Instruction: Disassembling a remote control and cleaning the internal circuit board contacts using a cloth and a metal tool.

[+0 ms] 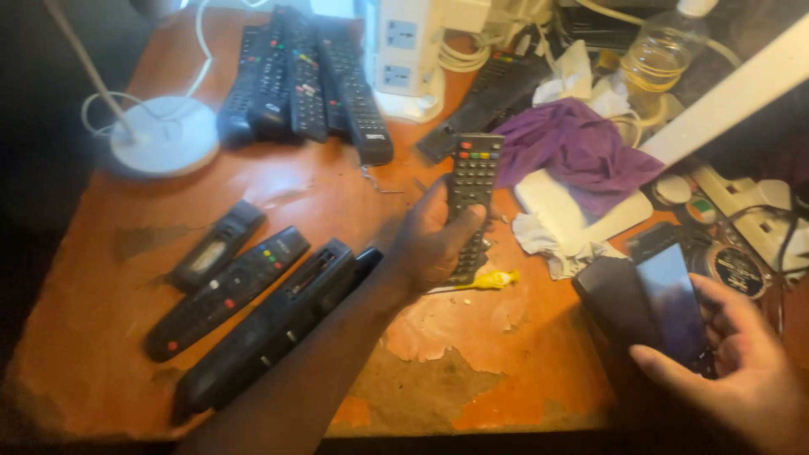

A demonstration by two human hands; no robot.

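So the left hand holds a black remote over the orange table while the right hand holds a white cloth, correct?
Not quite. In the head view the left hand does hold the black remote over the orange table, but the right hand holds a dark phone, not a white cloth.

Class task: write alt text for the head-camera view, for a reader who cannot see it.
The left hand holds up a black remote control over a worn orange table; the right hand holds a dark smartphone. More remotes lie around.

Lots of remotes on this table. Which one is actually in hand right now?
The black remote with coloured buttons near its top, gripped upright by the left hand; every other remote lies flat on the table.
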